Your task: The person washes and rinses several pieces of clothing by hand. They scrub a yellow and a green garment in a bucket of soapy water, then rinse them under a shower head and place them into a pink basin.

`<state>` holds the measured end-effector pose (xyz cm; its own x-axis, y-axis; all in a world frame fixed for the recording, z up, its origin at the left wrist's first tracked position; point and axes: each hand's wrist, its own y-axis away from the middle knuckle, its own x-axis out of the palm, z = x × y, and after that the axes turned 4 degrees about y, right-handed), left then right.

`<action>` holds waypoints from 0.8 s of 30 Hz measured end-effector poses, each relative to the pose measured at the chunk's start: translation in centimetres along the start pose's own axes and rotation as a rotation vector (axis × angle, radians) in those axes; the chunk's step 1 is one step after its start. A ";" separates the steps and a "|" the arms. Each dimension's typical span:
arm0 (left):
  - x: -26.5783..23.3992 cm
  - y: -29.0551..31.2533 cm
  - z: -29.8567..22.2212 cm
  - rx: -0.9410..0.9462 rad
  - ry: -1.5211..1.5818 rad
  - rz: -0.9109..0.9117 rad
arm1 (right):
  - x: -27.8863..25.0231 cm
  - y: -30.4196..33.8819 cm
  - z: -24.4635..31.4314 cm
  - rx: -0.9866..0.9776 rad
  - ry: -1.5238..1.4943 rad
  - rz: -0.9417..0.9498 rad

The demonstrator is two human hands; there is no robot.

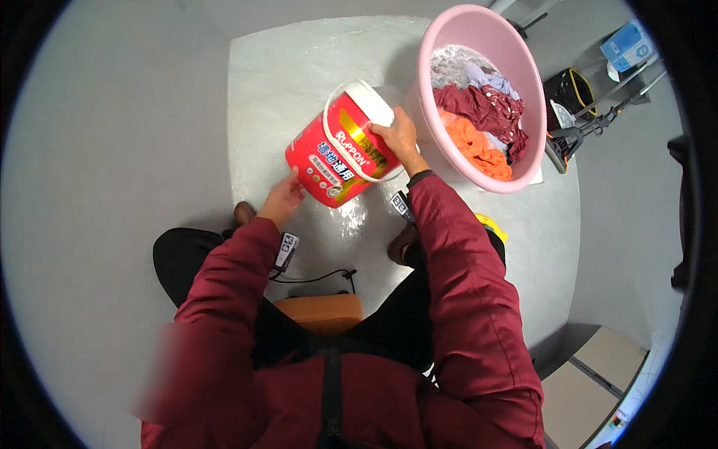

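Basically, the red plastic bucket with white handle (318, 153) tilts left of the pink plastic tub (493, 185) — base toward left hand (286, 196), touching, grip unclear — right hand (399, 138) clasping its rim.

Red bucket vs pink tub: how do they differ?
Size: the pink tub looks larger than the red bucket.
Look: the bucket carries a printed label; the tub shows plain pink.
Pose: the bucket tilts, with the left grip and right grip at it; neither touches the tub.
Contents: the tub holds clothes; the bucket's inside can't be made out.
Shared: both are containers.
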<state>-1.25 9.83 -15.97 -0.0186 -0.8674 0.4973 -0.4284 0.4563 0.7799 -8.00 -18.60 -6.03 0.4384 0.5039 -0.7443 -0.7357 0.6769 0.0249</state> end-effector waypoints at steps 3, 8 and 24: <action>-0.4 0.1 -3.2 0.015 -0.025 -0.051 | 2.1 1.4 -1.7 0.130 -0.167 -0.001; 0.2 1.4 -6.4 0.137 -0.144 -0.222 | 5.5 2.5 -2.3 0.248 -0.530 0.065; 18.3 19.1 -17.9 0.757 -0.847 0.097 | 3.9 1.9 3.7 0.399 -1.577 0.423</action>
<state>6.35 6.21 14.82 -0.5620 -0.8213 -0.0981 -0.8217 0.5408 0.1798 -5.77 -13.40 -6.41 0.4929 0.5145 0.7017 -0.8694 0.3228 0.3741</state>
